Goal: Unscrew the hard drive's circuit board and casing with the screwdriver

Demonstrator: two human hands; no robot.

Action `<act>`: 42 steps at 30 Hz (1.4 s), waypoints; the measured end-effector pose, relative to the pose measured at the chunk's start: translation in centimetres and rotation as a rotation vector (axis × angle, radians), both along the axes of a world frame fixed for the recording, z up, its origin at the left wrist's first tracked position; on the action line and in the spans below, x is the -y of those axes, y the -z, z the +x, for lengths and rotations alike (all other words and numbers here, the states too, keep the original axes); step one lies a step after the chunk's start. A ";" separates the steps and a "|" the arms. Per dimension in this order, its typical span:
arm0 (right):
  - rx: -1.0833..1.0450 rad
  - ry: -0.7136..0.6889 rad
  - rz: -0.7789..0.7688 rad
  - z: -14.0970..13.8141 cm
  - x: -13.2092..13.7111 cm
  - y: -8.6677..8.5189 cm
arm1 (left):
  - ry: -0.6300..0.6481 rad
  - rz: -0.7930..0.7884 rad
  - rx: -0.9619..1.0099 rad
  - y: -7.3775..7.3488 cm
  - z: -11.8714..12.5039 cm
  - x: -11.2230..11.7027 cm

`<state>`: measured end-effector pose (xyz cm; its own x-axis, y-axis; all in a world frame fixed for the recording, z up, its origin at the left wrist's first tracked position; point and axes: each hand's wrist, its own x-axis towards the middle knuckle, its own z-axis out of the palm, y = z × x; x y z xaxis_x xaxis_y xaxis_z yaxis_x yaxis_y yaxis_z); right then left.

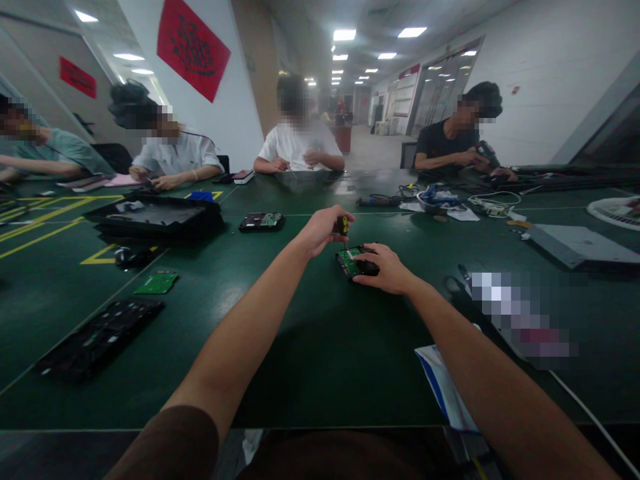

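Note:
My left hand [320, 231] is closed around the black and yellow handle of a small screwdriver [343, 225]. The screwdriver stands upright, its shaft pointing down at the far edge of a hard drive [346, 264]. That drive lies on the green table top with its green circuit board facing up. My right hand [389, 269] grips it from the right, thumb on the near side and fingers across the top, hiding part of it. Farther off to the left, another hard drive [261, 221] rests with its board upward.
To the left are a loose green circuit board [157, 283], a black plastic frame [100, 337] and a black tray [155, 217]. On the right sit a grey metal box [583, 243], a cable bundle [440, 198] and a blue-white packet [445, 383]. Several people work across the table.

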<state>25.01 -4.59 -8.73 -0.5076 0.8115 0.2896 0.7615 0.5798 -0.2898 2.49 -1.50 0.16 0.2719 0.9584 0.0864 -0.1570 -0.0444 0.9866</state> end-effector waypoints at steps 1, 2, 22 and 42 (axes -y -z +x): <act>-0.001 0.002 0.005 0.0 -0.1 0.1 | 0.009 -0.013 0.012 0.0 0.1 0.1; -0.002 0.003 0.010 0.1 -0.1 0.2 | 0.011 -0.026 0.030 0.0 0.1 0.2; 0.018 -0.059 0.032 -0.4 0.0 0.2 | -0.098 -0.057 0.100 0.0 0.3 -0.1; -0.012 -0.057 0.025 -0.3 -0.2 0.7 | -0.047 0.025 0.046 0.3 0.4 0.1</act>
<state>24.76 -4.39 -9.39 -0.5493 0.7739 0.3152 0.7237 0.6292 -0.2837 2.87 -1.64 -0.16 0.2220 0.9674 0.1221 -0.1996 -0.0775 0.9768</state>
